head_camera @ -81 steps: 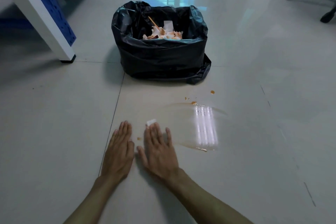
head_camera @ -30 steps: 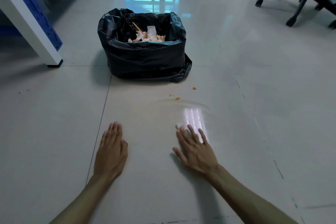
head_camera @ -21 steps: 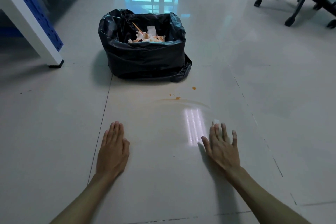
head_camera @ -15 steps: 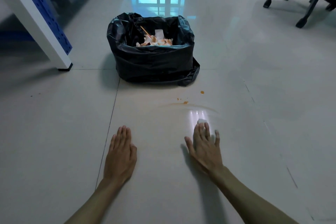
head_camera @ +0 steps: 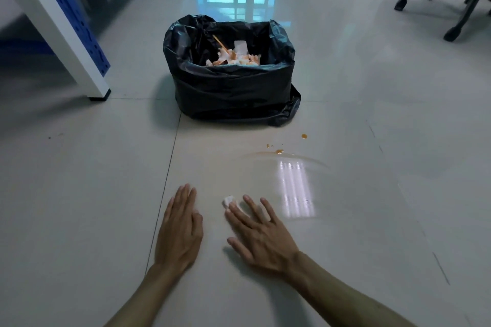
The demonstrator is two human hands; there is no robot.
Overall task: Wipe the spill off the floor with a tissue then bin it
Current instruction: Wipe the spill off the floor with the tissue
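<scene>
Setting: office interior. Indicators: large glossy floor tiles [head_camera: 79, 194]; the wheeled star base of a swivel chair [head_camera: 451, 2] at far right; a white furniture leg [head_camera: 61, 32] with a blue perforated panel [head_camera: 77, 16] at left; a bin lined with a black bag [head_camera: 231, 82].

A small white tissue [head_camera: 228, 200], crumpled, lies on the pale tiled floor [head_camera: 79, 194], with most of it hidden and only its far end showing. The spill [head_camera: 281, 167] is a thin, glossy film with an orange edge and a few orange drops beyond it. The bin [head_camera: 231, 87] stands farther back, upright, lined with a black bag and holding orange-stained tissues
</scene>
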